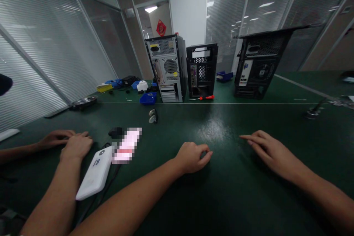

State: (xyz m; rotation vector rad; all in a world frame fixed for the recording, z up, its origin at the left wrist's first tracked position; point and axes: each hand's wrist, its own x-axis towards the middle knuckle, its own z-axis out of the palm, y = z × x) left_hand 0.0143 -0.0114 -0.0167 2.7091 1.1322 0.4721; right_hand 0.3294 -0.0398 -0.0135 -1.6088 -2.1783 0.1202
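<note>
My left hand (pixel 193 156) rests on the green table mat (pixel 221 191) in a loose fist, thumb against the curled forefinger, with nothing visible in it. My right hand (pixel 265 146) lies flat on the mat to the right, fingers stretched out and pointing left, holding nothing. A bare shiny patch of mat lies between and just beyond the two hands. Nearest my left hand are a blurred pink-white flat object (pixel 127 145) and a white slab-shaped device (pixel 95 173) with a cable.
A co-worker's two hands (pixel 69 142) rest together at the left. Safety glasses (pixel 153 115) lie mid-table. At the back stand three computer cases (pixel 167 68) (pixel 201 70) (pixel 258 66), a red-handled screwdriver (pixel 206 97), blue bins (pixel 148 98) and a metal bowl (pixel 84 101).
</note>
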